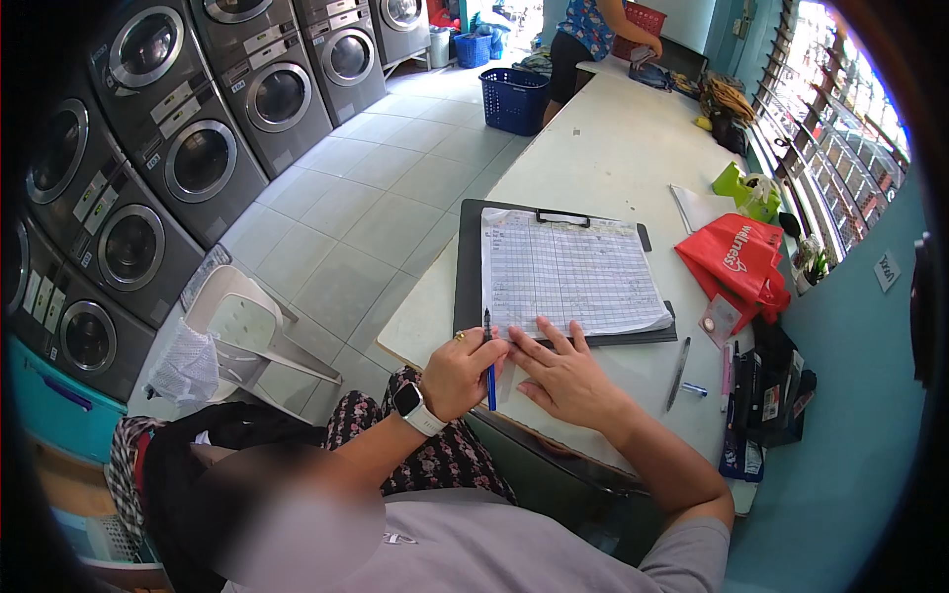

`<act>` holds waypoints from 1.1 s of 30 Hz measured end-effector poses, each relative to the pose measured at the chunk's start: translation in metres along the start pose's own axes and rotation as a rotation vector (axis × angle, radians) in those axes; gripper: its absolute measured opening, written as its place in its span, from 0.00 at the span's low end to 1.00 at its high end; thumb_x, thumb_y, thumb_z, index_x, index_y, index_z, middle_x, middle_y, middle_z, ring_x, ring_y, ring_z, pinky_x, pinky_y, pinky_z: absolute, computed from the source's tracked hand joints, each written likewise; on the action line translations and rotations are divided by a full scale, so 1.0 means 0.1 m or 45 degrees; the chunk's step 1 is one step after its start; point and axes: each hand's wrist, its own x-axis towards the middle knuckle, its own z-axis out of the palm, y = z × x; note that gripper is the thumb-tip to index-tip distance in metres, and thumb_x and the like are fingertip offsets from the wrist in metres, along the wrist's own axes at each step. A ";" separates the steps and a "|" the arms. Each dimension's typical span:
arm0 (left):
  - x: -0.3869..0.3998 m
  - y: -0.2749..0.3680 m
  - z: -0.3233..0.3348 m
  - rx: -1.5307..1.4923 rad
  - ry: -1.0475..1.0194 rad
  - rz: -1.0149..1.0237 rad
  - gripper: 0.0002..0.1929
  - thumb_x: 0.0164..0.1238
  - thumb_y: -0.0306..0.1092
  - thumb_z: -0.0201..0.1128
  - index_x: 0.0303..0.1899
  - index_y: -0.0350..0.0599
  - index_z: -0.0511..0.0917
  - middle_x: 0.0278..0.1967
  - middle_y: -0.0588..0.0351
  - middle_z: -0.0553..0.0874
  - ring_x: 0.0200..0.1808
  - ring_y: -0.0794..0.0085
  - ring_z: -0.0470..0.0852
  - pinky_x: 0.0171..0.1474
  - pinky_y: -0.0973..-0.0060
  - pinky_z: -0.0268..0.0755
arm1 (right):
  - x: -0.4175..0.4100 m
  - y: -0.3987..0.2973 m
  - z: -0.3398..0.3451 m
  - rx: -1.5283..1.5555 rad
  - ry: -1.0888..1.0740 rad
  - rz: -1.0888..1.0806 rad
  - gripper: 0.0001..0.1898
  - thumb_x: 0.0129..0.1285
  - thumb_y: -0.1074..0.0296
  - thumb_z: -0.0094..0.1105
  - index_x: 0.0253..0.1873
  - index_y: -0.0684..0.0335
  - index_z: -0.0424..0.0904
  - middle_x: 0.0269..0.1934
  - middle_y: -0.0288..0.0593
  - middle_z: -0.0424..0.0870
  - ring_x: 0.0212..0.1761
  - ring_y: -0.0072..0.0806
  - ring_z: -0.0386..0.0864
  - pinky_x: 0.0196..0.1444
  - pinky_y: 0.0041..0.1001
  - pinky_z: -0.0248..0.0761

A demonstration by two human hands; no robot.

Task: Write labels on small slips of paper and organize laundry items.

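My left hand (460,374), with a ring and a white-strapped watch, grips a blue and black pen (491,385) beside the lower left corner of a lined paper form (571,274). Handwritten entries mark parts of the sheet. A black clipboard (468,252) lies beneath it on the white table, its metal clip (563,218) at the far edge. Palm down, my right hand (560,370) rests with spread fingers over the lower edge of the sheet and board. It holds nothing.
Right of the board lie a grey pen (678,374), a small clear-and-blue cap (695,389) and a red bag (734,252). A black organizer (767,404) stands against the wall. A person (586,37) handles cloth at the far end. Left are a plastic chair (245,319) and stacked front-loading machines (200,159).
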 end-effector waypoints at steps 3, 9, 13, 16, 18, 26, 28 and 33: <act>0.00 -0.01 0.00 -0.003 0.001 0.001 0.08 0.62 0.28 0.65 0.43 0.45 0.79 0.38 0.47 0.82 0.38 0.54 0.84 0.37 0.64 0.79 | 0.00 0.00 0.01 -0.010 -0.003 -0.003 0.28 0.71 0.52 0.51 0.72 0.58 0.65 0.76 0.41 0.59 0.77 0.53 0.52 0.71 0.64 0.46; -0.01 -0.03 0.01 -0.014 0.003 0.003 0.08 0.62 0.28 0.64 0.42 0.45 0.79 0.38 0.48 0.82 0.38 0.54 0.84 0.37 0.63 0.79 | 0.01 0.00 0.00 -0.014 -0.005 -0.002 0.29 0.71 0.52 0.50 0.72 0.57 0.65 0.76 0.40 0.58 0.77 0.52 0.51 0.71 0.64 0.45; 0.00 -0.01 0.00 -0.018 -0.008 -0.018 0.08 0.62 0.28 0.64 0.42 0.45 0.79 0.38 0.48 0.82 0.38 0.54 0.84 0.37 0.63 0.79 | 0.01 0.00 0.00 0.011 -0.020 0.010 0.28 0.71 0.52 0.50 0.72 0.57 0.65 0.76 0.40 0.58 0.77 0.52 0.51 0.71 0.64 0.45; 0.00 -0.01 0.00 -0.018 0.013 -0.002 0.08 0.62 0.28 0.65 0.42 0.45 0.79 0.38 0.48 0.82 0.37 0.54 0.84 0.36 0.63 0.78 | 0.00 0.01 0.00 0.021 -0.017 0.011 0.28 0.71 0.52 0.51 0.71 0.57 0.66 0.76 0.40 0.58 0.77 0.52 0.51 0.71 0.64 0.45; 0.00 -0.01 0.00 -0.014 0.014 -0.004 0.08 0.62 0.28 0.65 0.42 0.45 0.79 0.38 0.48 0.82 0.37 0.54 0.84 0.36 0.63 0.78 | 0.00 0.01 0.01 0.027 -0.013 0.009 0.28 0.71 0.52 0.51 0.71 0.57 0.66 0.76 0.40 0.58 0.77 0.52 0.51 0.71 0.64 0.45; 0.01 -0.01 -0.01 -0.002 0.009 -0.002 0.08 0.62 0.29 0.65 0.42 0.45 0.79 0.37 0.48 0.82 0.37 0.54 0.84 0.36 0.63 0.78 | 0.00 0.01 0.00 0.041 -0.003 0.014 0.28 0.71 0.52 0.51 0.71 0.57 0.66 0.76 0.40 0.58 0.77 0.51 0.51 0.72 0.64 0.43; 0.01 -0.01 -0.01 -0.003 0.007 -0.002 0.08 0.62 0.28 0.65 0.42 0.45 0.79 0.37 0.48 0.81 0.37 0.54 0.84 0.36 0.63 0.78 | 0.00 0.01 0.01 0.044 -0.004 0.014 0.28 0.71 0.52 0.51 0.71 0.57 0.66 0.76 0.40 0.58 0.77 0.51 0.51 0.72 0.64 0.42; 0.01 -0.01 0.00 -0.012 0.008 0.001 0.08 0.61 0.28 0.65 0.42 0.44 0.79 0.37 0.48 0.82 0.37 0.54 0.84 0.36 0.64 0.78 | 0.00 0.01 0.01 0.054 -0.005 0.020 0.28 0.71 0.52 0.50 0.71 0.57 0.66 0.76 0.40 0.58 0.78 0.51 0.50 0.72 0.64 0.42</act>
